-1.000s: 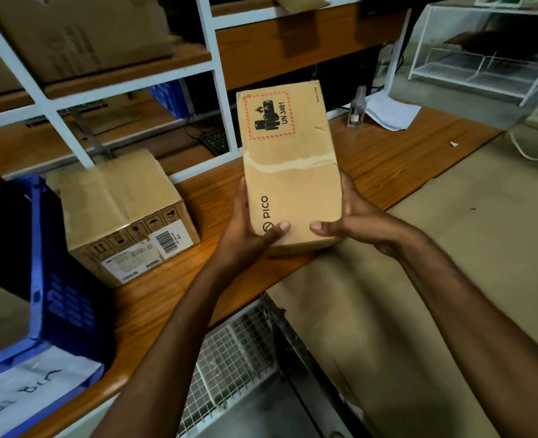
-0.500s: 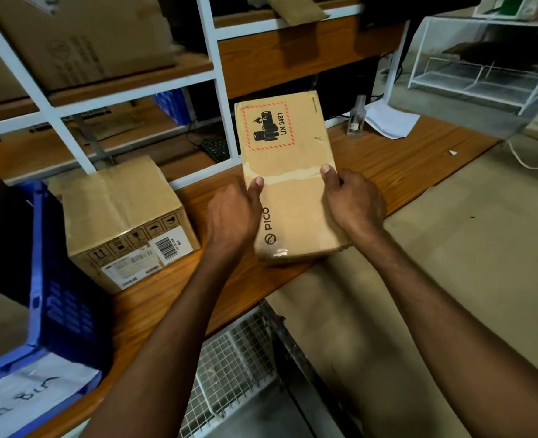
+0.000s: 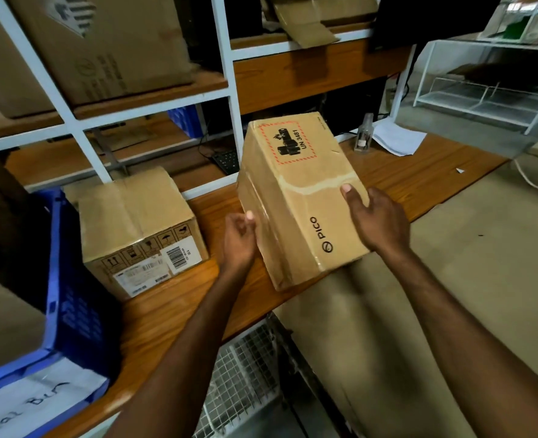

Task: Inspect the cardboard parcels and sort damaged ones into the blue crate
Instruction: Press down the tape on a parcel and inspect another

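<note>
Head view: the person holds a PICO parcel (image 3: 299, 200) in both hands, tilted, above the front edge of the wooden desk (image 3: 419, 184). Its top face carries a red-dashed label reading UN 3481 at the far end, and a pale, wrinkled strip of tape runs across the middle. The left hand (image 3: 239, 240) is against the parcel's left side face, fingers curled and thumb pressed to the cardboard. The right hand (image 3: 380, 224) grips the right edge, with its thumb (image 3: 349, 191) lying on the top face at the tape strip and its fingers hidden underneath.

A second parcel (image 3: 138, 229) sits on the desk to the left, apart from the held one, with barcode labels on its near face. Just left of it stands the blue crate (image 3: 72, 305), with a sheet bearing handwriting on its front. Behind is a white-framed shelf (image 3: 229, 90) with a large carton (image 3: 103, 42) on it. At the desk's far end stand a small bottle (image 3: 365, 134) and a white paper (image 3: 397, 140). A wire basket (image 3: 239, 374) sits below the desk.
</note>
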